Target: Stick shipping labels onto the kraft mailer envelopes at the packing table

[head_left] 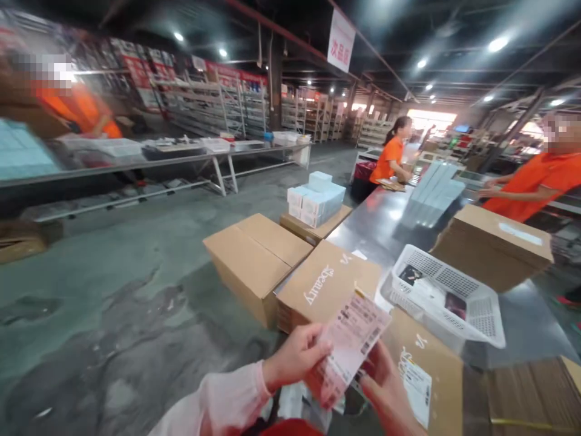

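A flat pink printed packet (351, 330) with small text and barcodes is held tilted in front of my body. My left hand (297, 354) pinches its left edge, thumb on top. From below and to the right, my right hand (385, 384) grips the lower right edge, its fingers partly hidden behind the packet. Just beyond the packet sits a brown carton (320, 281) with white lettering. Another lettered carton (436, 375) with a white label (416, 387) lies right of my right hand. Below my hands, some clear plastic (302, 402) shows in part.
A white perforated basket (481, 321) with a few flat packs stands on the metal table (363, 221). Light blue boxes (318, 200) are stacked on a carton. A closed carton (254, 254) stands left. People in orange shirts (385, 160) work around the tables.
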Motion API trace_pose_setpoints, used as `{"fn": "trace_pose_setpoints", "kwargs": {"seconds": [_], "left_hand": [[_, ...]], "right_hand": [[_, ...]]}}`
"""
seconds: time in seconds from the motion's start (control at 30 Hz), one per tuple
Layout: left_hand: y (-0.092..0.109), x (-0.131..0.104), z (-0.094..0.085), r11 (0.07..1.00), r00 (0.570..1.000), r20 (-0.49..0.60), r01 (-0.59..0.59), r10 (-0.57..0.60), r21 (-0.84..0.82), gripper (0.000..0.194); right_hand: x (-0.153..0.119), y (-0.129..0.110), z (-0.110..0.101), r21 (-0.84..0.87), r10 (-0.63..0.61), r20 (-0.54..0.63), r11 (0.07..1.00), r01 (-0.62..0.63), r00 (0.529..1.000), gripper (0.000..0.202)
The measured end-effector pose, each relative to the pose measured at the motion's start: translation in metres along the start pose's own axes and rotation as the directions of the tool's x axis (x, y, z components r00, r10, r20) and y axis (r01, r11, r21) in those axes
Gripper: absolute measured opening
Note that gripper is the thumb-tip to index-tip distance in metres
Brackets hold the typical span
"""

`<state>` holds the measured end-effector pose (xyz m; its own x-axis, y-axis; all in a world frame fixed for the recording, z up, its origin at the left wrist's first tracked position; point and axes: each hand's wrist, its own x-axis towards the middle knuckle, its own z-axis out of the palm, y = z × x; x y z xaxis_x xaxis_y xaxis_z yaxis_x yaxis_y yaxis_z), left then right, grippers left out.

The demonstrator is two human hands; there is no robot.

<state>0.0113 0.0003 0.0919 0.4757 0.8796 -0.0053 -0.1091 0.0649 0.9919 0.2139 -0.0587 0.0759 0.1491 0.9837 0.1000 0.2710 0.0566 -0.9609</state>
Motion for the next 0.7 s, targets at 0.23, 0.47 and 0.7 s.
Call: {"fn": "trace_pose_setpoints", "kwargs": {"seconds": [0.23,0.47,0.7], "left_hand": [[-0.005,-0.006,0.015,0.995,0.974,-0.226,-0.018,-0.005,-0.1,0.043],[-0.023,0.0,0.021,0.999,0.895,-0.445,0.012,-0.024,-0.03,0.048],[-0.039,0.018,-0.002,0.961,0.977,-0.154,0.106,-0.148,-0.254,0.053]], "right_hand": [[0.008,-0.025,0.047,0.132,0.118,0.106,0.983,-0.131,0.987,0.052],[0.034,-0.05,0.027,-0.121,0.063,0.178,0.992,-0.042,0.982,0.04],[0.104,-0.02,0.035,-0.372,-0.097,0.038,0.922,0.104,0.995,0.031]]}}
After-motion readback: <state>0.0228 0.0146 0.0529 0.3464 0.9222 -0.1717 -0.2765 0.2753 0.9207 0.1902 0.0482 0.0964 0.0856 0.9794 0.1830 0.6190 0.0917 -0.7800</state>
